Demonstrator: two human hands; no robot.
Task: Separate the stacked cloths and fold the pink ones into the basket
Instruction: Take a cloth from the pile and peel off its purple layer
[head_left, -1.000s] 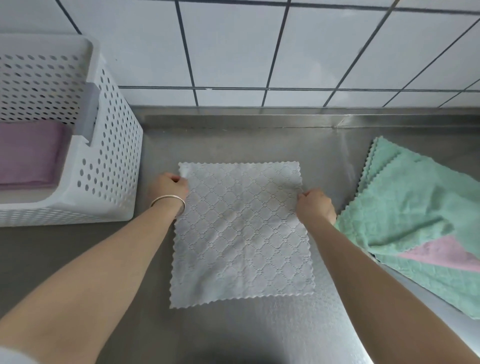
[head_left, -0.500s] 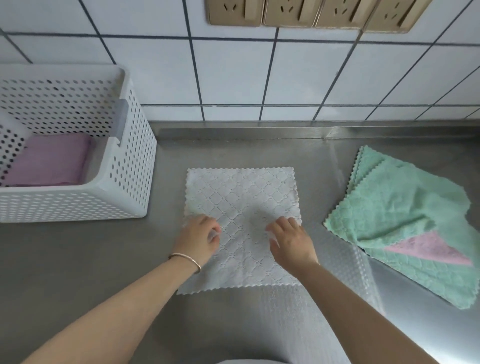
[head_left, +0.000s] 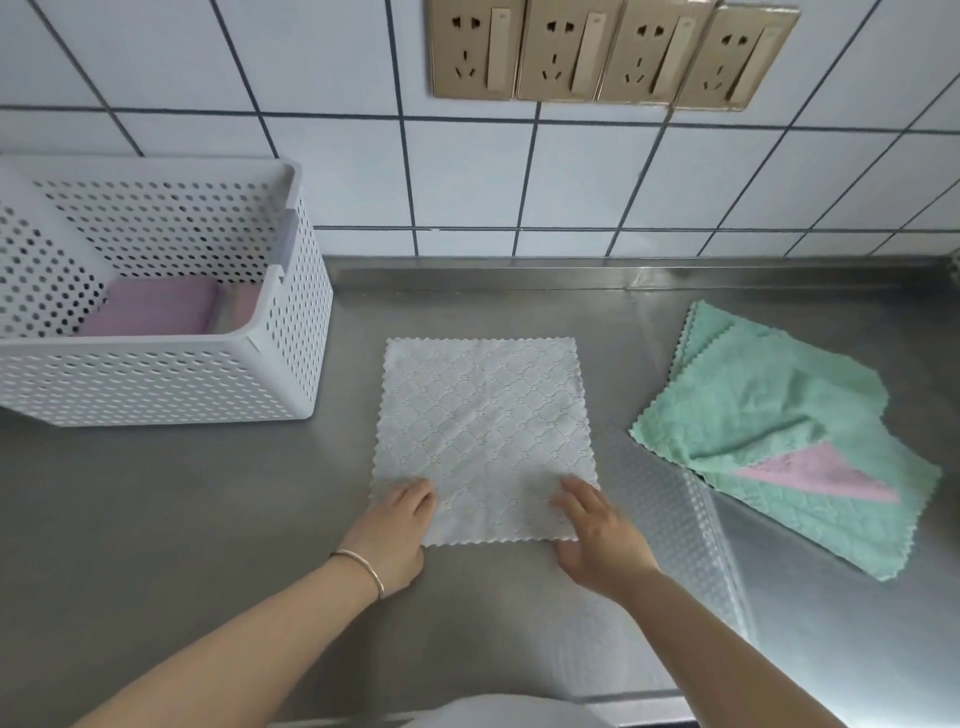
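A: Pale cloth (head_left: 483, 441), the quilted one with zigzag edges, lies spread flat on the steel counter (head_left: 156, 519), right in front of the person. Where are the hands?

B: Both at its near edge. The left hand (head_left: 395, 535) rests on the near left corner, fingers laid fairly straight on the fabric, nothing pinched that I can see. A thin bangle (head_left: 363, 569) sits on that wrist.

A: And the other?

B: The right hand (head_left: 597, 540) lies over the near right corner, fingers straight and slightly spread, pressing flat. The thumb is down by the hem; whether it hooks under the edge I cannot tell.

A: What lies beyond that?

B: To the right, well apart from the pale cloth, is a loose pile of green cloths (head_left: 769, 410), fanned and overlapping. A pink cloth (head_left: 815, 475) shows as a triangle between the green layers near the pile's front.

A: The basket?

B: The white perforated basket (head_left: 156, 384) stands to the left, near the wall. Inside, a folded pink cloth in the basket (head_left: 150, 312) lies on the bottom; something paler beside it is too hidden to make out.

A: Furthest back?

B: The white tiled wall (head_left: 260, 156), with a row of four gold sockets (head_left: 608, 52) high above the pale cloth.
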